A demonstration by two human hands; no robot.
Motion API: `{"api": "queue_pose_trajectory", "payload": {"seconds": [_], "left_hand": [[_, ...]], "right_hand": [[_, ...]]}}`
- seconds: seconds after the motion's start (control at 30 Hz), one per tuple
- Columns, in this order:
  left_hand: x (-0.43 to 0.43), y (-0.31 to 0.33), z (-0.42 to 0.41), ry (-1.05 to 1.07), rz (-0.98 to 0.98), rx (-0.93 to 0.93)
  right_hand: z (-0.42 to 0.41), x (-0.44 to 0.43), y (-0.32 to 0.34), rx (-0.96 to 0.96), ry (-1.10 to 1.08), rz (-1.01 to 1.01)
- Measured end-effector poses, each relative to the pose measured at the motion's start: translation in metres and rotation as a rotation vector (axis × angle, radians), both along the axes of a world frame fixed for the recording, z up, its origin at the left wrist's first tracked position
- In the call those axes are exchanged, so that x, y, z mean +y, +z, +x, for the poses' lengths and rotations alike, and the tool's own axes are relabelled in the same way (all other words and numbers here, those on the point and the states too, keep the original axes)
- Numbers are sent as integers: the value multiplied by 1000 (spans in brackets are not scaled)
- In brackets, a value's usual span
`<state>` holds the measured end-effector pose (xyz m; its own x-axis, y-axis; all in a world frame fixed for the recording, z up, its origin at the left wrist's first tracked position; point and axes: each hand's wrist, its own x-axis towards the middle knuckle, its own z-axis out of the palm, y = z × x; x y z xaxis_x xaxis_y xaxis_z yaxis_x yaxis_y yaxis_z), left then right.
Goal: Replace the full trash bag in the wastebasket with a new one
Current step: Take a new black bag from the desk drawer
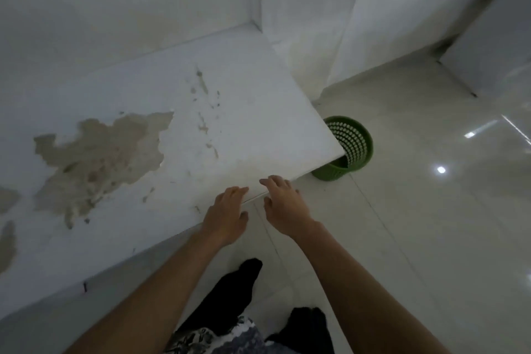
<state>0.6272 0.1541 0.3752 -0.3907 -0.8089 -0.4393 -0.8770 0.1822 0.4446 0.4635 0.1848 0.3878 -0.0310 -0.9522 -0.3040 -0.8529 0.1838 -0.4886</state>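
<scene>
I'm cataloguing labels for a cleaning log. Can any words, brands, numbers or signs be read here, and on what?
None: no readable text anywhere in the view.
The green wastebasket shows only rows of holes, the white counter only stains and peeled patches, and the patterned cloth at the bottom edge a blurred print without letters.
</scene>
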Motion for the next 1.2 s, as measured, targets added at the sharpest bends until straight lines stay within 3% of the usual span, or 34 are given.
{"api": "queue_pose_trajectory", "payload": {"seconds": [0.17,0.33,0.53,1.0,1.13,1.2], "left_hand": [[21,-14,-29,89,-47,-201],[41,-34,-51,204,-128,-236],[55,-64,-60,319,-366,-178],[40,-174,-49,447,-1231,-3],[39,-184,-50,407,-1313,31],[40,-177,-49,416,-1274,55]], "right_hand": [[-40,-13,-33,232,362,17],[-66,-2,-65,321,507,-129],[-60,8,-89,178,405,-234],[-48,-15,-207,132,247,-1037],[-50,-19,-214,93,254,-1138],[-51,-18,-211,-35,271,-1161]]}}
